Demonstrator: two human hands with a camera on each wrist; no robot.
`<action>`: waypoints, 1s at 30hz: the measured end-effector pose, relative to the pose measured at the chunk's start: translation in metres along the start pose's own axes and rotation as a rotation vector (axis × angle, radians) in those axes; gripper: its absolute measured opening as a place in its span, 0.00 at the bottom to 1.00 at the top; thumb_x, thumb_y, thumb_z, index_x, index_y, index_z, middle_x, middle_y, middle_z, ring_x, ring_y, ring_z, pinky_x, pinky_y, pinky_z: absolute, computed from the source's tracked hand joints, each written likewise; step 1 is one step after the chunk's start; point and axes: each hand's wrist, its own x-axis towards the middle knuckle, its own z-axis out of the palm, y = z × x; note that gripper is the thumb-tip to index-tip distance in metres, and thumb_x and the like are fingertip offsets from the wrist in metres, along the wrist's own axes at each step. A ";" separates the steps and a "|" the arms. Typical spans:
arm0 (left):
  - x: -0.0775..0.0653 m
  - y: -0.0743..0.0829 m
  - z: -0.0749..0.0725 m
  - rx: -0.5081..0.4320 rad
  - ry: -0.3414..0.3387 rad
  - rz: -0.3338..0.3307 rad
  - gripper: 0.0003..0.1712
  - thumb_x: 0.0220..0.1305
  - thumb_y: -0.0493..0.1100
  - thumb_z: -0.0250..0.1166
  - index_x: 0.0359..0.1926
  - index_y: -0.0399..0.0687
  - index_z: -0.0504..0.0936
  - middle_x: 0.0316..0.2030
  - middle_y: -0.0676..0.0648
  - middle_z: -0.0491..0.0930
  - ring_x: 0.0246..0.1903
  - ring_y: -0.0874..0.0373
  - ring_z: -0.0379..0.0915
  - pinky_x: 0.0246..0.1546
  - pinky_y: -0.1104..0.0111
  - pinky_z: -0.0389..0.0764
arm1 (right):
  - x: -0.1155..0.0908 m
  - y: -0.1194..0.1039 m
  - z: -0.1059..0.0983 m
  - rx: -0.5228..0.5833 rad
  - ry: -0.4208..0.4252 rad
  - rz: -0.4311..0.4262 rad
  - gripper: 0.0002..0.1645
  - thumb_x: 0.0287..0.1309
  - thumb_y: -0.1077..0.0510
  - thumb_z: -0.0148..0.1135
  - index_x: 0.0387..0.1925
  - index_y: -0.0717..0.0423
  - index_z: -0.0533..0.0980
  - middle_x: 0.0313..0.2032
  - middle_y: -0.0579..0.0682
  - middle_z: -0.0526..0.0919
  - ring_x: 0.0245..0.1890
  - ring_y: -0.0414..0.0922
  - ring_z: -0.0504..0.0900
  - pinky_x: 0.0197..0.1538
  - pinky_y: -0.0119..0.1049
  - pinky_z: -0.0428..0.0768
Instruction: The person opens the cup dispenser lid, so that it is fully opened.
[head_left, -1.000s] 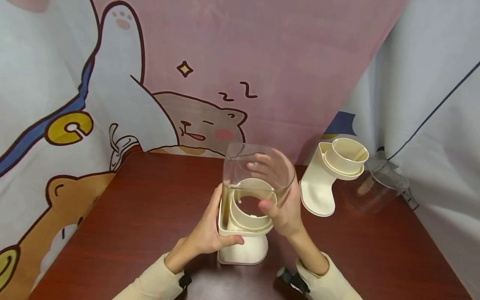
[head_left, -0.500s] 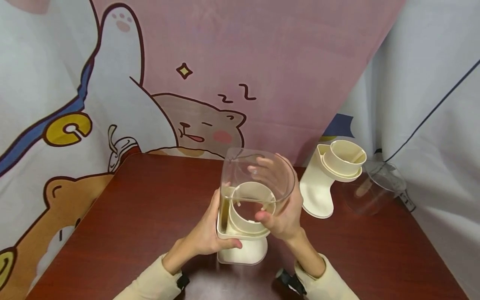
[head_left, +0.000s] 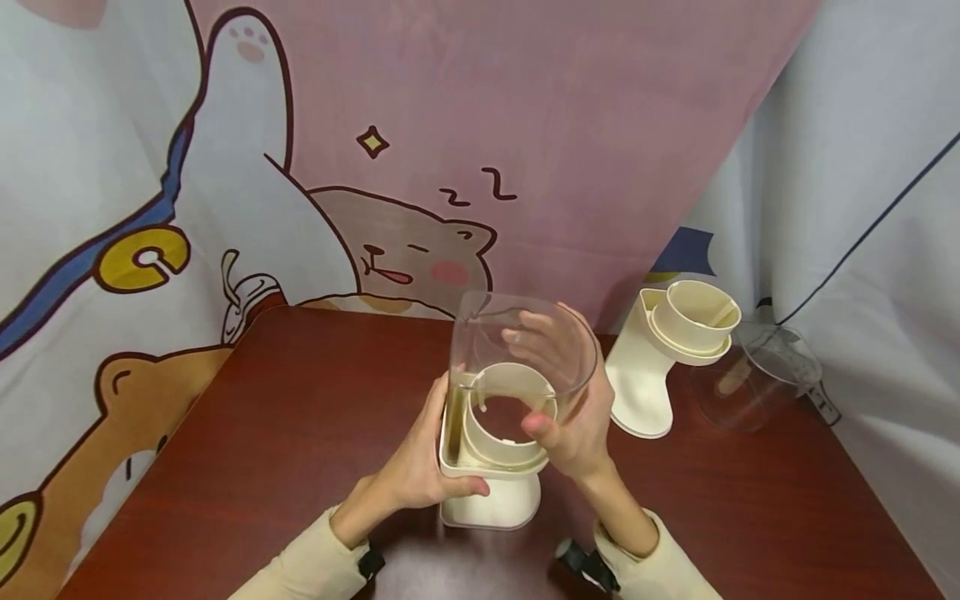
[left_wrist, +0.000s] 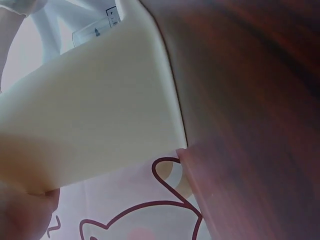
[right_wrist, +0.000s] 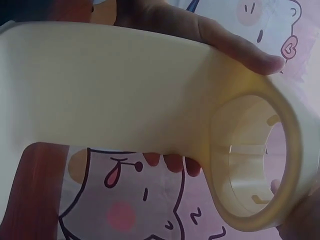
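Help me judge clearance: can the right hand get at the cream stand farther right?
Probably not yet: the right hand holds a clear container, though nothing visible blocks the cream stand.

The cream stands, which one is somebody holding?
The nearer cream stand, with the left hand gripping it. The farther cream stand, on the right, stands on the table with no hand on it.

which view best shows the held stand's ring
Right wrist view: the ring is large, mostly uncovered. The head view shows it partly through a clear container; left wrist shows the stand but no ring.
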 end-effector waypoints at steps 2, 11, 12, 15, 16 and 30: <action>0.000 -0.001 0.000 -0.007 -0.005 0.002 0.73 0.46 0.77 0.68 0.78 0.42 0.43 0.58 0.44 0.69 0.57 0.54 0.68 0.64 0.69 0.67 | -0.001 0.001 0.001 0.016 -0.003 -0.014 0.61 0.51 0.39 0.75 0.69 0.74 0.56 0.59 0.65 0.76 0.56 0.55 0.83 0.58 0.45 0.81; -0.001 -0.001 0.000 -0.012 -0.015 -0.030 0.73 0.47 0.77 0.67 0.78 0.43 0.42 0.61 0.43 0.67 0.59 0.54 0.68 0.66 0.69 0.65 | -0.001 -0.001 0.001 0.010 0.032 0.030 0.60 0.50 0.39 0.76 0.69 0.73 0.57 0.58 0.65 0.77 0.55 0.55 0.83 0.58 0.45 0.81; -0.001 -0.001 0.000 -0.011 -0.013 -0.028 0.73 0.47 0.78 0.67 0.78 0.43 0.42 0.61 0.42 0.67 0.59 0.54 0.69 0.66 0.69 0.65 | -0.001 -0.001 0.001 0.005 0.035 0.041 0.60 0.50 0.39 0.76 0.69 0.72 0.58 0.58 0.64 0.77 0.55 0.54 0.83 0.58 0.45 0.81; -0.001 -0.002 0.000 0.000 -0.008 -0.016 0.73 0.47 0.78 0.67 0.78 0.42 0.42 0.60 0.42 0.68 0.58 0.54 0.69 0.65 0.68 0.66 | -0.002 -0.001 0.002 0.011 0.033 0.037 0.61 0.50 0.39 0.76 0.69 0.73 0.57 0.59 0.64 0.77 0.55 0.55 0.83 0.59 0.45 0.81; -0.001 -0.002 -0.001 0.004 -0.008 -0.011 0.73 0.47 0.78 0.67 0.78 0.41 0.42 0.59 0.43 0.69 0.57 0.54 0.69 0.64 0.68 0.67 | -0.002 -0.001 0.003 0.012 0.029 0.027 0.61 0.50 0.39 0.76 0.69 0.73 0.57 0.59 0.65 0.77 0.55 0.55 0.83 0.58 0.45 0.81; 0.003 0.004 -0.001 0.039 -0.003 -0.039 0.73 0.45 0.79 0.67 0.78 0.44 0.44 0.69 0.40 0.61 0.66 0.50 0.63 0.72 0.65 0.60 | 0.003 -0.001 -0.001 0.039 0.035 0.028 0.56 0.52 0.40 0.75 0.69 0.70 0.60 0.58 0.64 0.78 0.54 0.55 0.84 0.57 0.45 0.82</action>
